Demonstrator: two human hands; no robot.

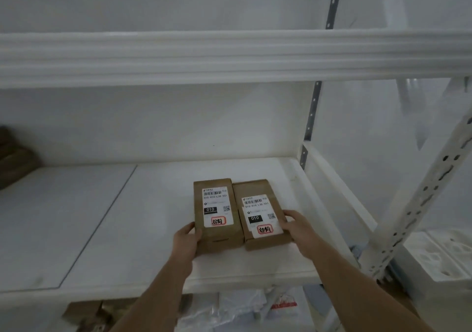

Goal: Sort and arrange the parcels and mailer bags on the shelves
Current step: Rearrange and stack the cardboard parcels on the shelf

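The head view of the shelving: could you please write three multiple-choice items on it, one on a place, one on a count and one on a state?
1. Where do the two brown boxes lie?
A. on the top shelf
B. on the middle shelf, right part
C. on the floor

2. How many labelled boxes lie between the hands?
A. one
B. two
C. four

3. How do the two boxes stand to each other?
A. stacked
B. far apart
C. side by side, touching

Key: 1 B, they lie on the middle shelf near its right end. 2 B, a left box and a right box. 3 C, the left hand and right hand hold them edge to edge.
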